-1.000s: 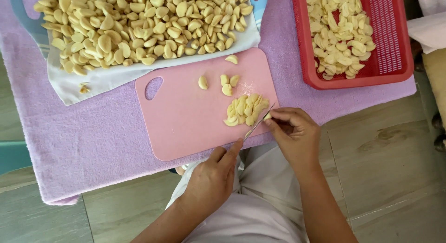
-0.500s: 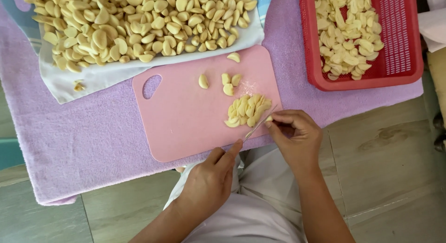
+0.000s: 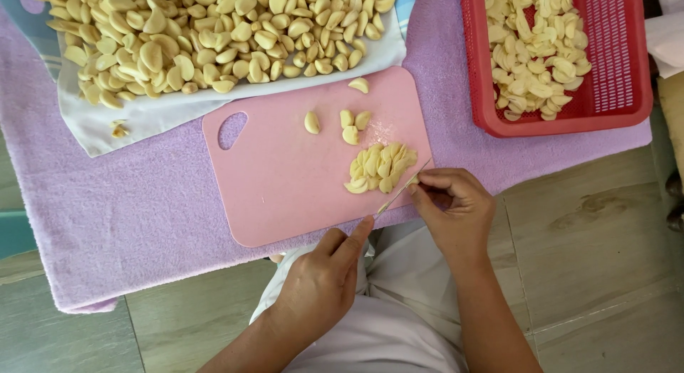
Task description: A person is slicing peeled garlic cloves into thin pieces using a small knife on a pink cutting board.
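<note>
Right hand (image 3: 452, 213): at 4 o'clock of the pink cutting board (image 3: 285, 180), fingers pinched shut in a narrow grip on the handle end of a thin knife (image 3: 402, 191), whose blade runs toward 7 o'clock along the board's lower right edge. Left hand (image 3: 320, 284): at 6 o'clock of the board, holding nothing, fingers loosely curled, forefinger stretched up so that its tip touches or nearly touches the blade's far end; which of the two cannot be told. Pile of sliced garlic (image 3: 381, 166): on the board, just beside the blade at its 11 o'clock, pale yellow, pieces overlapping. Loose peeled garlic cloves (image 3: 349, 127): four or so on the board at 12 o'clock of the pile, with one more by the board's top edge. Cutting board: pink, rounded corners, oval hanging hole at its 10 o'clock corner, lying on a lilac towel (image 3: 107, 216). Heap of whole peeled garlic cloves (image 3: 206, 38): on a white cloth (image 3: 142, 120) at 11 o'clock of the board, the cloth's edge overlapping the board's top. Red plastic basket (image 3: 627, 59): at 2 o'clock of the board, on the towel, holding more cut garlic. Support beneath the towel: wood-look floor (image 3: 591, 237), visible at 3 to 6 o'clock.
</note>
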